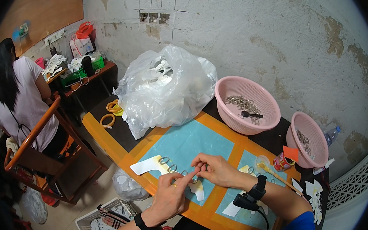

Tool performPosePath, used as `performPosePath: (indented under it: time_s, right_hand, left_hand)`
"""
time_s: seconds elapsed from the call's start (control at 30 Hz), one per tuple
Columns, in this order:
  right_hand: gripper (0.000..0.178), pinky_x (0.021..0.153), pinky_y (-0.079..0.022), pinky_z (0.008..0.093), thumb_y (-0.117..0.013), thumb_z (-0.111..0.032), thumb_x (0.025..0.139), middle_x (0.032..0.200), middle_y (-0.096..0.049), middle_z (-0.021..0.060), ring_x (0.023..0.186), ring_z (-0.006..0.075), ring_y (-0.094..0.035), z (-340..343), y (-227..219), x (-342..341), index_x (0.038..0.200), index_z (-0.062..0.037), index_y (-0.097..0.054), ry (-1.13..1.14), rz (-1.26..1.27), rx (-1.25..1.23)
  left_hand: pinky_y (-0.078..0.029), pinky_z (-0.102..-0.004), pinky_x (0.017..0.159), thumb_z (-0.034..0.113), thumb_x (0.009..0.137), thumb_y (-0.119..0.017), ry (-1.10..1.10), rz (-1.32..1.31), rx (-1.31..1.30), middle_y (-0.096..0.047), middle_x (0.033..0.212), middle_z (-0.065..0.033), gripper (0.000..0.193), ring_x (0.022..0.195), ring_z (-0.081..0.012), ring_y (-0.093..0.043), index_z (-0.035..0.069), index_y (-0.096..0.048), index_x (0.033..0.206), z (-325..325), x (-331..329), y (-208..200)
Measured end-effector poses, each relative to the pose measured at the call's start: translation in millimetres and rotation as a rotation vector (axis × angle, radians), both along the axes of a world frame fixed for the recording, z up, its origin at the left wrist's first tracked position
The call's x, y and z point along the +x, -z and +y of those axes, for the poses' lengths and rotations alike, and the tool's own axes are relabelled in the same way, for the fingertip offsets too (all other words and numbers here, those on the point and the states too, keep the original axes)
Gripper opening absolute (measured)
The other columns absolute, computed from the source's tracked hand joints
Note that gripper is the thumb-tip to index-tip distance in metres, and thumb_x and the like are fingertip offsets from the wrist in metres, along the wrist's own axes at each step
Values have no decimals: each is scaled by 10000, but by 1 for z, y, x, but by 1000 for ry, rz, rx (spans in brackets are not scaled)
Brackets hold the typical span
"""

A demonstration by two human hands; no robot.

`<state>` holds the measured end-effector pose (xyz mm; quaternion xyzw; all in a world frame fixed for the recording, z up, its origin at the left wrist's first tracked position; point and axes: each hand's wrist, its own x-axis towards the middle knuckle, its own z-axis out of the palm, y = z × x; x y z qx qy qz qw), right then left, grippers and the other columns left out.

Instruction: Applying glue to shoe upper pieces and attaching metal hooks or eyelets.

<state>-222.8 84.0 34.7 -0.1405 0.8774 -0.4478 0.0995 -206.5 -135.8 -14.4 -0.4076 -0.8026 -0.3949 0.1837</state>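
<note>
Both of my hands meet over a curved white cut-out piece (146,165) with a yellowish smear on a light blue sheet. Several metal rings (172,168) stand along it. My right hand (216,169) is closed, its fingertips pinched; whatever they hold is too small to make out. My left hand (173,197) has its index finger stretched to the right fingertips, with the thumb apart. One ring (194,180) sits just below the fingertips. Partly under my right forearm, a second white piece (232,209) lies on another blue sheet (250,160).
Two pink baskets (246,128) of metal rings stand at the back right. Nearby are a red can (281,162), a yellow-tipped brush (275,173) and a clear cup (262,160). A large plastic bag (164,95) fills the back left. A co-worker (23,96) sits at far left.
</note>
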Motion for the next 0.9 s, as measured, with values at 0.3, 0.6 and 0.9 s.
performPosePath:
  time_s: [0.3,0.6,0.9]
  right_hand:
    - [186,728,-504,266,-650,-95,948,925,-692,57,823,109,-617,7,-30,16,1111,-7,-630,136,80,-90]
    - [149,815,-521,235,-677,-90,970,1033,-673,54,945,97,-638,45,-49,122,1087,-3,-649,307,106,-299]
    - [175,753,-518,253,-542,-85,1041,1052,-726,183,861,149,-670,105,7,210,1164,30,-590,666,192,-774]
  left_hand:
    - [-460,-402,984,-149,843,-540,18,-233,373,-637,1170,-166,527,1115,-316,-569,9,-500,1344,-12,-3,12]
    - [-456,-363,1024,-76,964,-478,40,-402,527,-552,1215,-159,399,1158,-246,-587,-18,-462,1358,-10,-4,26]
    - [-404,-417,1050,-3,947,-539,-203,-185,334,-564,1247,-190,324,1186,-354,-525,-12,-549,1270,8,-4,17]
